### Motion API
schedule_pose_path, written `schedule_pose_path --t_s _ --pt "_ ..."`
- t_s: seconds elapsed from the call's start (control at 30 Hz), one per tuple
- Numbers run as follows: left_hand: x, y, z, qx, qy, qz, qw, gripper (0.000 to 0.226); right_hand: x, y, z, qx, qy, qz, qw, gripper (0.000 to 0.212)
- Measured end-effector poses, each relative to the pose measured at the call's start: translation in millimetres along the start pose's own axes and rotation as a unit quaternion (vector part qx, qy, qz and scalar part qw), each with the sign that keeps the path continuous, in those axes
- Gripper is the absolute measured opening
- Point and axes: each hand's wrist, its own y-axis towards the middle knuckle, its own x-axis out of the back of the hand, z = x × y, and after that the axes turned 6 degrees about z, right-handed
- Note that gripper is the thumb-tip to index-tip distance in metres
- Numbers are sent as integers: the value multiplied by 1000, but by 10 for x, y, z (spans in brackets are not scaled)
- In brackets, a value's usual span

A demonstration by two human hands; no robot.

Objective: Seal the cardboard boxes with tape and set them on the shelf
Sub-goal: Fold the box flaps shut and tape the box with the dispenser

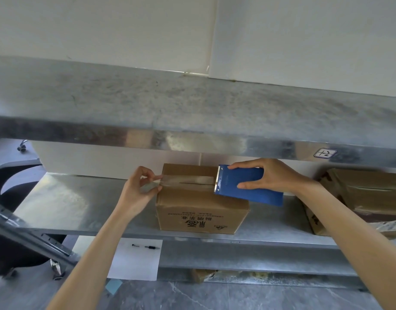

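- Head view: brown cardboard box [201, 211] sits closed on the steel shelf [69, 204], contents hidden.
- My left hand [136, 193] pinches the clear tape strip [188, 180] at its top left edge.
- My right hand [273, 175] grips the blue tape dispenser [248, 186] at its top right.

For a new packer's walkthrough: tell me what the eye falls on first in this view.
The blue tape dispenser stands out most, gripped by the right hand over the right end of a cardboard box on the steel shelf. From its toothed edge a strip of clear tape runs along the box's top seam to the left hand, which pinches its end at the box's left edge. A second box sits far right.
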Motion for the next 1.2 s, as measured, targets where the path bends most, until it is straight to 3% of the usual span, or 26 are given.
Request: schedule_pose_path --t_s 0.27,0.57,0.97,1.2 --pt "63 83 -223 91 -159 -5 983 12 49 50 8 -32 2 37 999 45" --pt "-41 155 -173 190 -144 -44 970 11 53 71 16 -50 -15 48 998 46" --pt "-225 153 100 192 -119 -65 972 16 47 99 59 -59 -17 48 997 44" --pt "-216 106 118 138 -76 -84 984 16 17 117 45 -58 -33 32 997 45"
